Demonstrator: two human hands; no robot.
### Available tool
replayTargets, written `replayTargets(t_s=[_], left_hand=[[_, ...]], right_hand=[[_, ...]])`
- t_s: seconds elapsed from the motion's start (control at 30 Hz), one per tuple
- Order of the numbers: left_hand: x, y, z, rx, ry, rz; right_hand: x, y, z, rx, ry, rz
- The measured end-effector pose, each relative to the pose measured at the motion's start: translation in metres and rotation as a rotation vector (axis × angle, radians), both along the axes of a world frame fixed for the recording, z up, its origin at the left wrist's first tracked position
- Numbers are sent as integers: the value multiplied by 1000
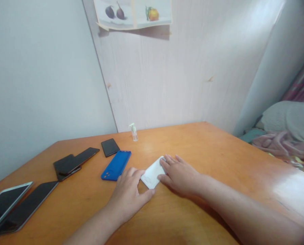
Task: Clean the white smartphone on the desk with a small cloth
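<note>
Head view, nearest first: I have my left forearm [97, 224] rising from the bottom edge and my right forearm [233, 206] slanting in from the lower right, over the tabletop [172, 224]. Off to the left, a white-framed phone [6, 206] partly overlaps a black phone [30, 206].

My left hand [126, 192] is palm down, thumb spread wide from the forefinger, whose tip meets the left edge of a flat white piece [152, 175]. That piece sits between my hands, its near corner just by the left thumb. My right hand [181, 175] comes in low and palm down, fingers over the piece's far right end, thumb at its right side; from this angle I can't tell whether they grip or merely rest.

Just past my left knuckles lies a blue phone case [116, 165], hollow side up. Left of it, two dark phones [81, 160] lie crossed. Beyond are a small dark phone [110, 147] and an upright pump bottle [134, 133], near the pale wall panel [162, 81].
</note>
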State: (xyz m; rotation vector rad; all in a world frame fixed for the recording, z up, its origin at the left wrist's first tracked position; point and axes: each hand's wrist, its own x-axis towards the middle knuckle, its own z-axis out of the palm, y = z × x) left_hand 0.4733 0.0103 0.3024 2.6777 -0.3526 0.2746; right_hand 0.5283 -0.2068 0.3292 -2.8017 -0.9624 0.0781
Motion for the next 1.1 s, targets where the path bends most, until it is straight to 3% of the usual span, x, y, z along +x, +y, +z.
replayTargets(t_s=[0.1, 0.23, 0.3, 0.43, 0.53, 0.77, 1.1], left_hand=[[0, 1, -2, -8, -10, -4], [0, 0, -2, -24, -19, -6], [0, -1, -1, -16, -15, -1], [-1, -1, 1, 3, -2, 12], [0, -1, 1, -1, -8, 8], [0, -4, 7, -4, -21, -2], [-3, -2, 19, -30, -20, -8]], right_hand=[[-2, 2, -1, 15, -13, -7], [-19, 8, 1, 93, -18, 277], [-16, 7, 1, 116, -28, 310], [15, -3, -5, 209, -7, 8], [43, -14, -11, 276, 6, -137], [74, -27, -24, 575, 49, -313], [62, -16, -17, 921, 284, -229]])
